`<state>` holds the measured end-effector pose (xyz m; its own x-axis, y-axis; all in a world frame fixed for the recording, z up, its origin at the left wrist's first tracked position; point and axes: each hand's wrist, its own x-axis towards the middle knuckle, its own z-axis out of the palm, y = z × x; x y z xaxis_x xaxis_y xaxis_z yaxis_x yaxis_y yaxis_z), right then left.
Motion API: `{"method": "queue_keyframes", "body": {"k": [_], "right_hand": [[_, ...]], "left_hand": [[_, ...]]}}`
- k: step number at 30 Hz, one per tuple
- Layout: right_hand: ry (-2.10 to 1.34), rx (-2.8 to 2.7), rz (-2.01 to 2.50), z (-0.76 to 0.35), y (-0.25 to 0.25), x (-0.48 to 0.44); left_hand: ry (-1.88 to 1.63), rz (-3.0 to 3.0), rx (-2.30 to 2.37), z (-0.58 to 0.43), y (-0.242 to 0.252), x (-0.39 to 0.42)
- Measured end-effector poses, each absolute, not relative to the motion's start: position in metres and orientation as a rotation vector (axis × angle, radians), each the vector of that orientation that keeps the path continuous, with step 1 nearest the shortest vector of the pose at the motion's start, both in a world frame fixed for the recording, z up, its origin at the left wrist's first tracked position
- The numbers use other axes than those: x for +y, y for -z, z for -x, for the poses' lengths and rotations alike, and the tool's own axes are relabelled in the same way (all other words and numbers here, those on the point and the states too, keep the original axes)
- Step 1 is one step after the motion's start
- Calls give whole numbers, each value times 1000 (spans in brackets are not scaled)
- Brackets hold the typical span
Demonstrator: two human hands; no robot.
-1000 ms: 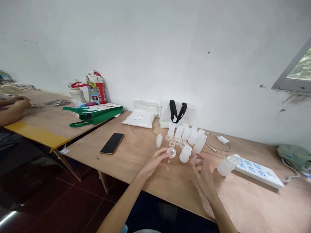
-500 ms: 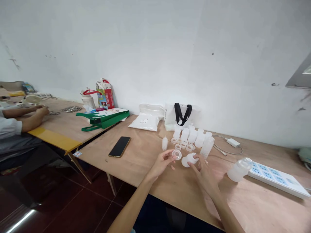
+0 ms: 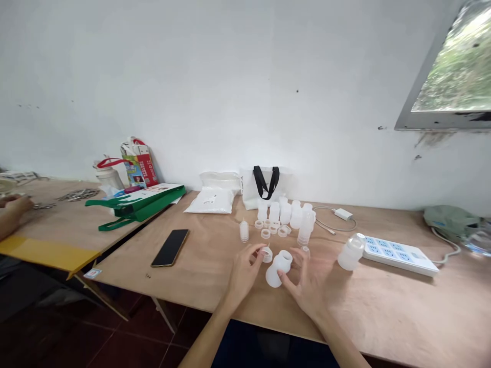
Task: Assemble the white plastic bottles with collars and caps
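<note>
My left hand (image 3: 244,272) pinches a clear screw ring (image 3: 267,255), its face turned toward the bottle. My right hand (image 3: 307,290) has thumb and fingers around a frosted baby bottle body (image 3: 274,276), its open neck tilted up and to the right. Ring and bottle are apart. A small clear piece (image 3: 306,250) shows just beyond the right fingertips. Behind the hands are several loose rings (image 3: 265,233) and a row of frosted bottle bodies (image 3: 284,212). A stack of clear domed covers (image 3: 306,228) stands at the row's right, and a pointed stack of teats (image 3: 244,231) at the left.
A bottle with a clear cover (image 3: 351,252) stands right, against a white power strip (image 3: 401,256). A phone (image 3: 170,248) lies left. White packets (image 3: 210,200), a black-handled bag (image 3: 253,191) and a charger cable (image 3: 343,214) are behind. Another person's hand (image 3: 15,212) is far left.
The view has swung right, bringing in more of the window. My right hand has turned the bottle more upright, and my left hand has tipped the ring toward it.
</note>
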<state>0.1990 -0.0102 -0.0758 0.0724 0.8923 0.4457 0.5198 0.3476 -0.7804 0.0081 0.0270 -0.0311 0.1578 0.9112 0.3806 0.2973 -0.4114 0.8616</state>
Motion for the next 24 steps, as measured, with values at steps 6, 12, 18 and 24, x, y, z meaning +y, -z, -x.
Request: {"method": "queue_keyframes", "body": {"k": [6, 12, 18, 24], "right_hand": [[-434, -1660, 1337, -197, 73, -11], [-388, -1671, 1379, -195, 63, -16], [-710, -1791, 1312, -190, 57, -20], [-881, -1844, 1223, -190, 53, -21]], "left_hand": [[-1252, -1908, 1001, -32, 33, 10], [-1541, -1684, 1005, -29, 35, 15], [-1669, -1594, 1120, -19, 38, 20], [-1605, -1752, 1168, -20, 51, 26]]}}
